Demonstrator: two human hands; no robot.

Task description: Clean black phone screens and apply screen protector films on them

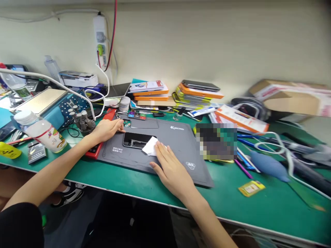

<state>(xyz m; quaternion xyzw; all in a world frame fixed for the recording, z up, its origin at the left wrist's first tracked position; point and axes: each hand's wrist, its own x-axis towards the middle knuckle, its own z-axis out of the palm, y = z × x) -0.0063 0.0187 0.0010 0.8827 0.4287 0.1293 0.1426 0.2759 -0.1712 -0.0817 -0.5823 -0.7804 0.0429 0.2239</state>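
Observation:
A dark phone body point(134, 140) lies on a grey work mat point(178, 144) on the green bench. My right hand point(169, 165) lies flat on the mat, fingers stretched, pressing a white wipe point(149, 146) against the phone's right end. My left hand point(108, 129) rests at the phone's upper left corner, fingers curled and touching the mat's edge next to a small green circuit part point(126, 123). I cannot make out anything held in it.
A red tool point(100, 143) lies left of the mat, with a plastic bottle point(41, 131) and screwdriver stand point(81, 120) beyond. Stacks of boxes point(151, 90) and cardboard point(292, 96) line the wall. Cables, a blue blower point(269, 164) and a yellow packet point(251, 188) lie at right.

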